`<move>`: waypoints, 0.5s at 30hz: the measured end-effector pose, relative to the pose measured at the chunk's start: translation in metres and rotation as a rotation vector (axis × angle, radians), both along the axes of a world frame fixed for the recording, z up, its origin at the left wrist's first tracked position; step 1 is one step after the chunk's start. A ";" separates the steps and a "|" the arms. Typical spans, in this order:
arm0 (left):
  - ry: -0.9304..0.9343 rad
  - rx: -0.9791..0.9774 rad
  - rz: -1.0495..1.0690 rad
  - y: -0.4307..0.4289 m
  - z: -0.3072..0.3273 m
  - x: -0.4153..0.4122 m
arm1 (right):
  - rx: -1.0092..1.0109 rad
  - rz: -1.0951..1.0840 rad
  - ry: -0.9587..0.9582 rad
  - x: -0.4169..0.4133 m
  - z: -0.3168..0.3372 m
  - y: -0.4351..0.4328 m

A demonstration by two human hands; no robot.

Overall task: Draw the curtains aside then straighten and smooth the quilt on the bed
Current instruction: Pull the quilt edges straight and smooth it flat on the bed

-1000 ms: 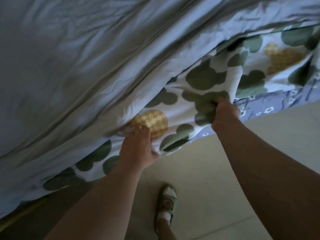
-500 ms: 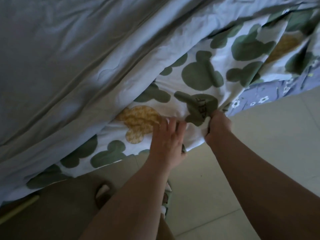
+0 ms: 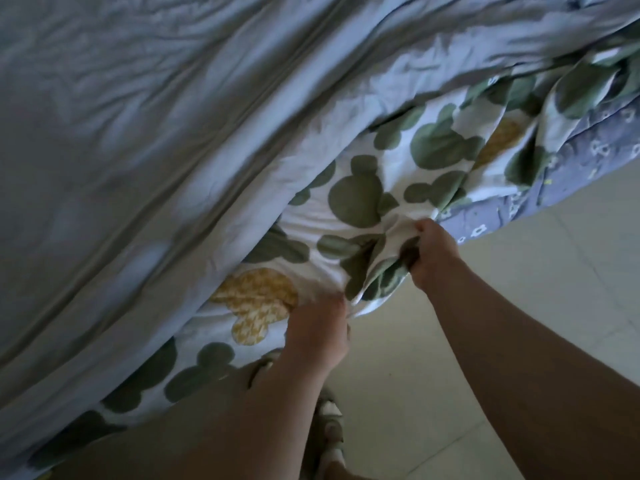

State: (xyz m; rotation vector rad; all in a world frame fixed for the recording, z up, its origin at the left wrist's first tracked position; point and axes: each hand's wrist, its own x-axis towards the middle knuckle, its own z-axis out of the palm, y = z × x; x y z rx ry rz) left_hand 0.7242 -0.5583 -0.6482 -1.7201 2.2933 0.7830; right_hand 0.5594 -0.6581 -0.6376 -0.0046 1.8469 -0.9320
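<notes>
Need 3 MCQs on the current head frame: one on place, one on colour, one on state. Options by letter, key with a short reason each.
1. Where is the right hand gripping the quilt?
A. at its patterned edge hanging over the bedside
B. in the middle of the plain grey-blue side
C. it grips nothing

2. What colour is the blob print beside the left hand?
A. red
B. yellow
C. black

3. What state is the quilt in?
A. folded into a neat square
B. flat and smooth
C. creased, with its patterned side turned up at the edge

Key:
1 A: the fist closes on bunched fabric at the overhanging patterned edge, above the floor.
2 B: a yellow checked shape sits just left of that hand, among green ones.
3 C: long creases run across the grey-blue side and the print shows along the edge.
</notes>
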 end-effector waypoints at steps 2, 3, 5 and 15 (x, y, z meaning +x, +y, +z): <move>0.019 -0.083 0.031 -0.010 0.006 -0.009 | 0.051 0.064 0.135 -0.013 -0.004 -0.011; 0.024 -0.134 0.037 -0.014 0.008 -0.014 | 0.042 0.075 0.182 -0.019 -0.007 -0.015; 0.038 -0.205 0.039 -0.021 0.007 -0.029 | 0.049 0.071 0.276 -0.034 -0.014 -0.026; -0.212 -0.286 0.311 -0.064 -0.023 -0.115 | -0.035 0.179 0.113 -0.115 -0.017 -0.079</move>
